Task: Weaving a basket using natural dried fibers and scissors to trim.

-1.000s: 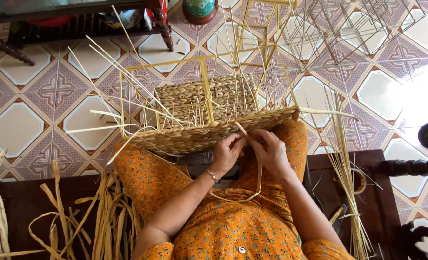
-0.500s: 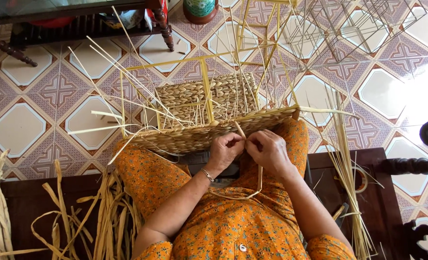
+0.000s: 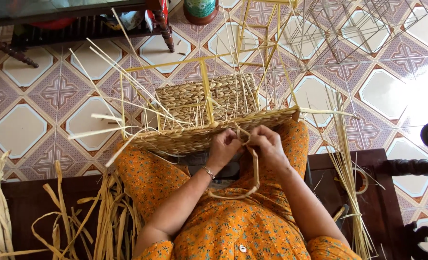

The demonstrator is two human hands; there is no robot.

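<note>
A half-woven straw basket (image 3: 199, 108) on a yellow wire frame rests on my knees, with many loose stalks sticking up from it. My left hand (image 3: 223, 147) pinches a flat straw strand (image 3: 252, 168) at the basket's near rim. My right hand (image 3: 267, 144) grips the same strand just beside it. The strand loops down over my lap in a long curve. A bracelet sits on my left wrist.
Dried straw bundles (image 3: 108, 221) lie on the dark wooden bench at my left, thin stalks (image 3: 349, 183) at my right. Bare wire frames (image 3: 358, 24) stand on the tiled floor ahead. A dark table leg (image 3: 163, 24) and a green pot (image 3: 200, 8) are beyond.
Both hands have stayed at the basket's near rim, working the strand; the fingers shifted slightly and the hanging loop has drawn a little shorter.
</note>
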